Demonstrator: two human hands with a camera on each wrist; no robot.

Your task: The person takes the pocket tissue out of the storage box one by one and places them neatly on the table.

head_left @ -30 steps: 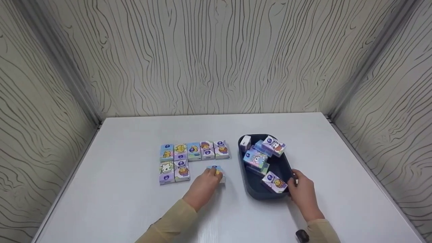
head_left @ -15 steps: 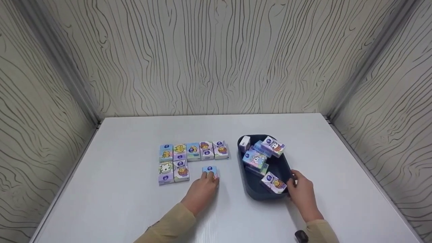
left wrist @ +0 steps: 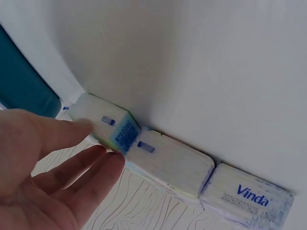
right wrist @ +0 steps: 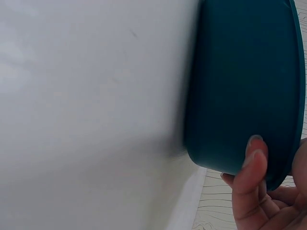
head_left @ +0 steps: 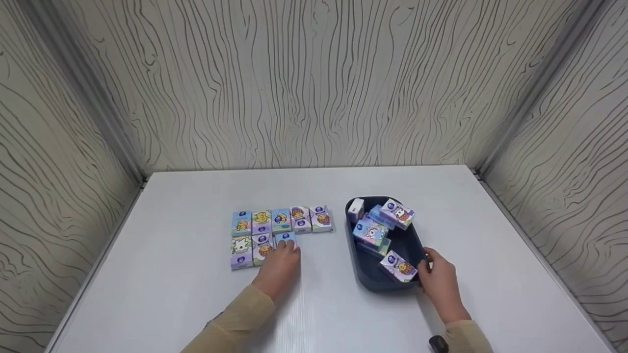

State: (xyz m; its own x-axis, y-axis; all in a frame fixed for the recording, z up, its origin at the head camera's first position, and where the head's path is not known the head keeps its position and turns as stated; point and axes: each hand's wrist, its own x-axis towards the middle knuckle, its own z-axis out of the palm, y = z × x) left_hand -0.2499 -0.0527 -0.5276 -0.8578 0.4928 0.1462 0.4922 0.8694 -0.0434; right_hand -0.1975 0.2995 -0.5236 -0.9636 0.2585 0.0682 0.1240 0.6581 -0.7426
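Note:
My left hand (head_left: 279,264) holds a small blue tissue pack (head_left: 285,237) against the table, at the right end of the front row. In the left wrist view, thumb and fingers lie on either side of this tissue pack (left wrist: 98,115), its end close beside the neighbouring pack (left wrist: 170,163). That neighbour, a purple pack (head_left: 262,242), is partly covered by my hand. A white-and-purple pack (head_left: 241,252) lies left of it. My right hand (head_left: 439,279) grips the near right corner of a dark blue-green bin (head_left: 360,272), fingers outside and thumb at the rim.
Behind the front row lies a row of several tissue packs (head_left: 281,219). More packs (head_left: 371,232) lie heaped in the bin, one leaning at its near end (head_left: 398,266). Patterned panels (head_left: 304,88) enclose the white table (head_left: 196,191) at the back and sides.
My left hand has slid the blue tissue pack leftward over the table, up to the front row. The right hand stays on the bin's corner.

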